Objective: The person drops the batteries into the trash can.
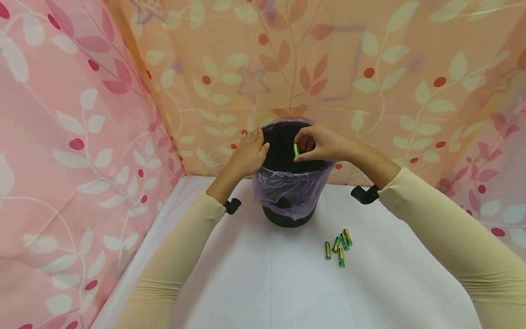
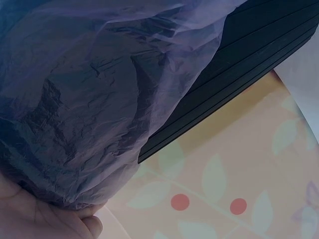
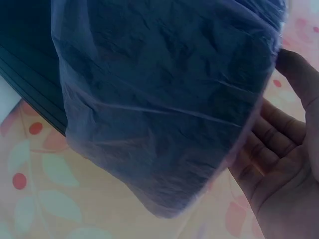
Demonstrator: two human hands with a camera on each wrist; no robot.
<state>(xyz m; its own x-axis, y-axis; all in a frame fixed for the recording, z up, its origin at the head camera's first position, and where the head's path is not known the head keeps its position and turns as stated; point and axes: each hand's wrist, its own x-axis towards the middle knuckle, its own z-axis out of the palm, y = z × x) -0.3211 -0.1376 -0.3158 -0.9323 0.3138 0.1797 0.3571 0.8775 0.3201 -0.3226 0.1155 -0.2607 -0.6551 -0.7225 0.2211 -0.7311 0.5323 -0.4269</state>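
Note:
A black trash bin (image 1: 289,222) stands upright, lined with a thin purple plastic bag (image 1: 293,189) folded over its rim. Over its opening, my right hand (image 1: 318,144) pinches a green and yellow battery (image 1: 296,150) between thumb and fingers. My left hand (image 1: 248,153) rests on the bin's left rim, fingers extended against the bag. The left wrist view shows part of that palm (image 2: 40,214) beside the bag. In the right wrist view, the right hand (image 3: 284,154) is partly hidden behind the bag's edge, and the battery is out of sight.
Several green and yellow batteries (image 1: 340,257) lie loose on the white tabletop (image 1: 246,283), right of the bin and nearer me. A patterned orange cloth (image 1: 230,82) hangs behind the bin, with a pink patterned cloth (image 1: 82,173) along the left side.

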